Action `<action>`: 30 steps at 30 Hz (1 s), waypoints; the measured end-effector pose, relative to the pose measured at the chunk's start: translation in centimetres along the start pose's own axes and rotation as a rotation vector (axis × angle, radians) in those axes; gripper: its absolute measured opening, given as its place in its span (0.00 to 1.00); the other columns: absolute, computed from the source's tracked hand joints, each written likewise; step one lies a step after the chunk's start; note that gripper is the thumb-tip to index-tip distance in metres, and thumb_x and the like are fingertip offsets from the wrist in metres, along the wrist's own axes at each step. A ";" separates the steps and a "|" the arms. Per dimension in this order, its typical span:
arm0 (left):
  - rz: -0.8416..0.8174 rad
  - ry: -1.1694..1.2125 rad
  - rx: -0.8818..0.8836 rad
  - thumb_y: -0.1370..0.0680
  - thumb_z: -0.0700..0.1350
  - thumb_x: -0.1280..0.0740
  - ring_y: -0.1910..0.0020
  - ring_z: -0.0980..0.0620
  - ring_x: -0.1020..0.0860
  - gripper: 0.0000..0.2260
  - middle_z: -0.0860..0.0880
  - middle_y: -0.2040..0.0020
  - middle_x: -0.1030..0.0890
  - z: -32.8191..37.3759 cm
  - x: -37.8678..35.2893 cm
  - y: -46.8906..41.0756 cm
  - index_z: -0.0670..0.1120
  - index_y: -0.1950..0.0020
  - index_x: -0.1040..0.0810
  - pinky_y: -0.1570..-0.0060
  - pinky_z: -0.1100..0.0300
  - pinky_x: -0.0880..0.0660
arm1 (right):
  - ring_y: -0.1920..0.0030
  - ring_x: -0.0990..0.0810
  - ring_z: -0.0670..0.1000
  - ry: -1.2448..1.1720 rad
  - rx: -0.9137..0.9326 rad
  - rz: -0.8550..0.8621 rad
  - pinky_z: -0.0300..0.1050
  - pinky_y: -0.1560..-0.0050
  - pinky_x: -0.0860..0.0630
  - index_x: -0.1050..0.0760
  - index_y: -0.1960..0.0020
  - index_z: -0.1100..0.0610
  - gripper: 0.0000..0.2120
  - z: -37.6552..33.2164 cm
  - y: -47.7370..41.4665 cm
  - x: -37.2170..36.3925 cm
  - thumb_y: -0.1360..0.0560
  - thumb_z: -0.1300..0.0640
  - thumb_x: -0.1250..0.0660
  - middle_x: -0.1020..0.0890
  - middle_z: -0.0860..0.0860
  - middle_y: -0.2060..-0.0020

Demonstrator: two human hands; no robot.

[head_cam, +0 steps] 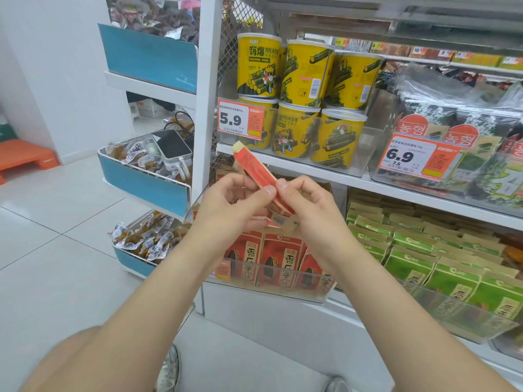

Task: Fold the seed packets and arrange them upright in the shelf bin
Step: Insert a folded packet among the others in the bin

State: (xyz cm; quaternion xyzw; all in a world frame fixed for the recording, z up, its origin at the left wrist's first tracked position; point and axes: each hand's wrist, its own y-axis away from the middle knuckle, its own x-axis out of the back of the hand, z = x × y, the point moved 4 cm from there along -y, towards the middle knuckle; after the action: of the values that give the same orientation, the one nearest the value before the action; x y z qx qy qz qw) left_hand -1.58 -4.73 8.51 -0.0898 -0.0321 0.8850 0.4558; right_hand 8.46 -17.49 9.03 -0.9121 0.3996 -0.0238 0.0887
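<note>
The red paper seed packet (259, 169), folded into a narrow strip with a pale cream end pointing up and to the left, is held in the air in front of the shelves, above the clear plastic shelf bin (283, 294). The left hand (235, 206) pinches the packet's lower part between thumb and curled fingers. The right hand (310, 213) pinches the same stretch from the other side, the two thumbs nearly meeting on the red face. Inside the bin, more red sunflower-seed packets (273, 257) stand upright in a row behind its front wall. Just beside it on the right, green and brown paper packets (424, 250) fill a neighbouring clear bin. On the shelf above, yellow cylindrical canisters (300, 72) are stacked in two tiers behind an orange-and-white price tag (240, 120) reading 5.9. Further right lie bagged seaweed packs (452, 120). To the left, a white side rack with blue fronts (144, 185) carries small wrapped snacks (141, 241) and a white boxy device (172, 145). An orange step stool (22, 157) sits on the white tiled floor (56, 222).
</note>
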 end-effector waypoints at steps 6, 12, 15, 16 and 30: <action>-0.029 -0.082 -0.059 0.29 0.52 0.16 0.46 0.35 0.14 0.24 0.45 0.51 0.20 -0.8 -0.8 0.3 0.45 0.43 0.25 0.46 0.38 0.15 | 0.50 0.19 0.58 -0.161 -0.076 0.005 0.63 0.44 0.23 0.22 0.52 0.55 0.11 0.9 -0.4 -0.2 0.16 0.49 0.31 0.17 0.58 0.51; 0.006 0.145 -0.014 0.19 0.44 0.24 0.46 0.42 0.12 0.16 0.39 0.43 0.14 -0.8 -0.8 -0.1 0.40 0.37 0.25 0.43 0.44 0.15 | 0.35 0.16 0.55 -0.008 -0.027 -0.075 0.59 0.29 0.23 0.16 0.36 0.52 0.11 0.2 -0.1 -0.2 0.14 0.54 0.35 0.13 0.54 0.40; 0.043 0.195 -0.018 0.19 0.42 0.25 0.42 0.40 0.13 0.15 0.34 0.38 0.17 -1.0 -0.6 -0.3 0.40 0.36 0.25 0.42 0.43 0.15 | 0.35 0.16 0.49 0.148 0.056 -0.055 0.58 0.29 0.22 0.15 0.35 0.45 0.11 -0.1 0.0 -0.5 0.16 0.49 0.31 0.12 0.48 0.41; 0.054 0.197 -0.023 0.19 0.42 0.25 0.42 0.40 0.13 0.16 0.33 0.39 0.17 -1.0 -0.7 -0.3 0.39 0.36 0.25 0.43 0.44 0.15 | 0.36 0.16 0.48 0.193 0.081 -0.043 0.58 0.31 0.21 0.15 0.36 0.43 0.11 -0.1 0.0 -0.5 0.17 0.47 0.30 0.12 0.47 0.43; -0.007 -0.205 -0.245 0.13 0.41 0.34 0.53 0.50 0.11 0.11 0.44 0.54 0.13 -0.4 -1.9 0.2 0.56 0.35 0.21 0.53 0.54 0.13 | 0.61 0.19 0.53 0.490 0.168 0.157 0.54 0.57 0.21 0.22 0.56 0.52 0.11 0.4 -0.1 0.4 0.16 0.51 0.33 0.15 0.51 0.61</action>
State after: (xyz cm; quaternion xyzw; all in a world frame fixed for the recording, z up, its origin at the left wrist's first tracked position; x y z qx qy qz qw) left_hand -0.54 -6.37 8.30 -0.0540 -0.1863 0.8773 0.4391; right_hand 8.87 -17.65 8.64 -0.8348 0.4752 -0.2700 0.0661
